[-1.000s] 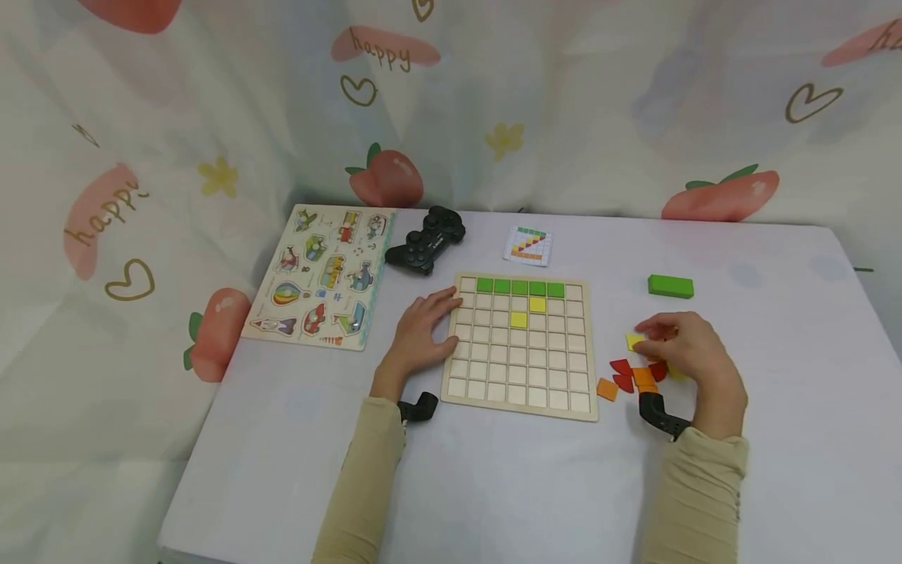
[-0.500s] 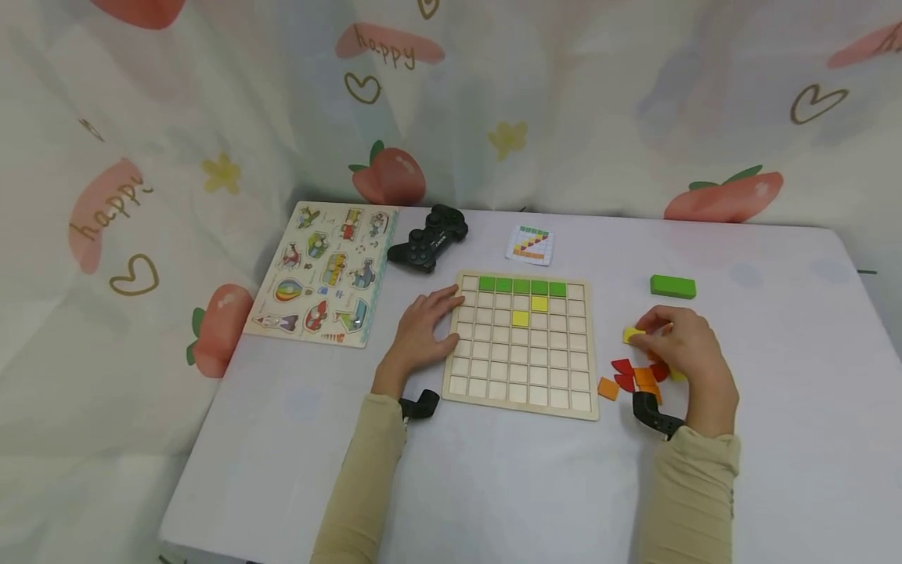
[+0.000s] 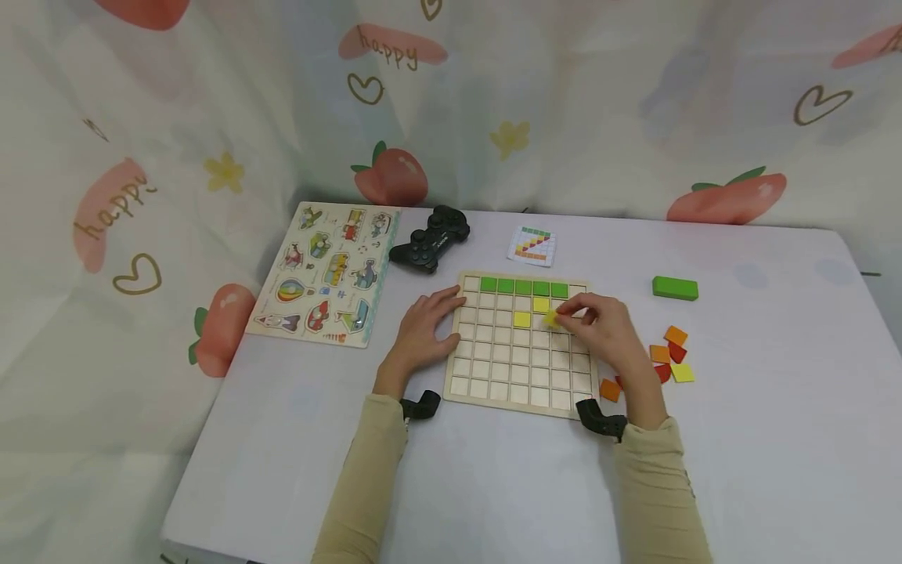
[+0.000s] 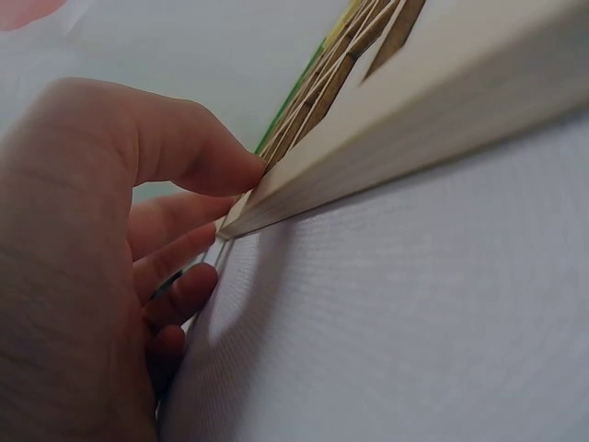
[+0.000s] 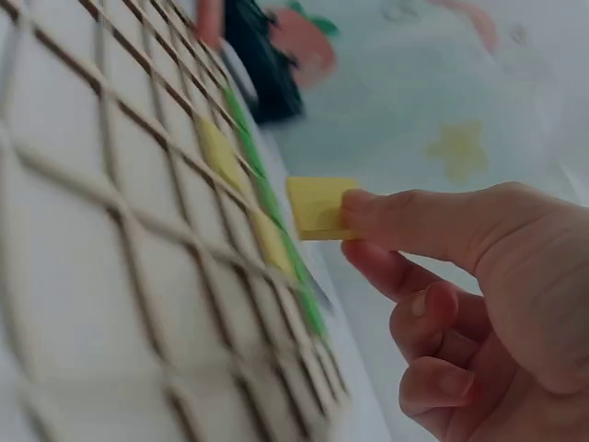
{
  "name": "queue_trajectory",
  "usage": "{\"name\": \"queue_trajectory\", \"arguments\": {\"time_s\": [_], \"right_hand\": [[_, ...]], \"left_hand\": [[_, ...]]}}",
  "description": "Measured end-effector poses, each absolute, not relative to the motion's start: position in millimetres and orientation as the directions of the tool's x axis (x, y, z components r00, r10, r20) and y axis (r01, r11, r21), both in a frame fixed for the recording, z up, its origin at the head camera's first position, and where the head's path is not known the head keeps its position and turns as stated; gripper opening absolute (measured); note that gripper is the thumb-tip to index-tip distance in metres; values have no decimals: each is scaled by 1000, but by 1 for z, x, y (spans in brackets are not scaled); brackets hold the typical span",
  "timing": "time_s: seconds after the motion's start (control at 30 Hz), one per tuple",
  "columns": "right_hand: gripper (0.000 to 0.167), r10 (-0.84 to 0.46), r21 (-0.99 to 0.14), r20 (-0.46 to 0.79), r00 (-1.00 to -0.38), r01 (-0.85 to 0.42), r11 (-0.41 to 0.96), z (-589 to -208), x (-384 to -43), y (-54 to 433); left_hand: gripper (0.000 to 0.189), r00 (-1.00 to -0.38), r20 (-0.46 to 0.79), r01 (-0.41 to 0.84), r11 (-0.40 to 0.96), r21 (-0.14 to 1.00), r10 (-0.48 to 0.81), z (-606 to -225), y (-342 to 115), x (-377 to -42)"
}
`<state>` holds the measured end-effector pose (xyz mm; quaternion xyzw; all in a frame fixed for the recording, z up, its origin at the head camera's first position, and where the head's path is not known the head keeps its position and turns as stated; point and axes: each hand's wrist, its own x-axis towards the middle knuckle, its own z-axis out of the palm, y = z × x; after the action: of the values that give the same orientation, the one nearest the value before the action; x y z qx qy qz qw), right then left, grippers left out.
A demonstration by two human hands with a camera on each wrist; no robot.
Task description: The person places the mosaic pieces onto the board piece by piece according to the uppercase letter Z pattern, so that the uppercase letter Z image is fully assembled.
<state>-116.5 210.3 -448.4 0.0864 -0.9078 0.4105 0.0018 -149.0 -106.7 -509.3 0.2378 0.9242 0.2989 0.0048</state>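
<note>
In the head view, a wooden grid board [image 3: 507, 405] lies mid-table. Several green tiles [image 3: 524, 287] fill part of its top row, with one yellow tile [image 3: 541, 304] and another lower yellow tile [image 3: 521, 319] below them. My right hand [image 3: 606, 325] pinches a yellow square tile [image 5: 317, 207] between thumb and fingers, raised over the board, right of those two. The left hand [image 3: 423, 333] rests at the board's left edge. In the left wrist view its thumb [image 4: 225, 170] touches the rim, the other fingers loosely bent alongside.
Right of the board lie loose orange tiles [image 3: 659, 354], red pieces [image 3: 663, 374] and a yellow tile [image 3: 683, 373]. Behind them sits a green block [image 3: 675, 287]. A pattern card [image 3: 532, 246], a black game controller [image 3: 431, 239] and a picture puzzle board [image 3: 330, 291] lie toward the back.
My right hand has lifted a yellow tile from the loose pieces and carried it left over the board. The left hand has stayed at the board's edge.
</note>
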Motion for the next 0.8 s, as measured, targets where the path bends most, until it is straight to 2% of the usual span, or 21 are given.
{"name": "queue_trajectory", "arguments": {"time_s": [0.13, 0.3, 0.8], "right_hand": [[10, -247, -781, 91, -965, -223, 583, -458, -120, 176], [9, -261, -765, 77, -962, -225, 603, -465, -120, 152], [13, -300, -639, 69, -951, -273, 719, -467, -115, 140]], "left_hand": [[63, -884, 144, 445, 703, 555, 446, -509, -106, -149], [63, -883, 143, 444, 701, 557, 446, -508, -106, -150], [64, -887, 125, 434, 708, 557, 445, -508, -107, -149]]}}
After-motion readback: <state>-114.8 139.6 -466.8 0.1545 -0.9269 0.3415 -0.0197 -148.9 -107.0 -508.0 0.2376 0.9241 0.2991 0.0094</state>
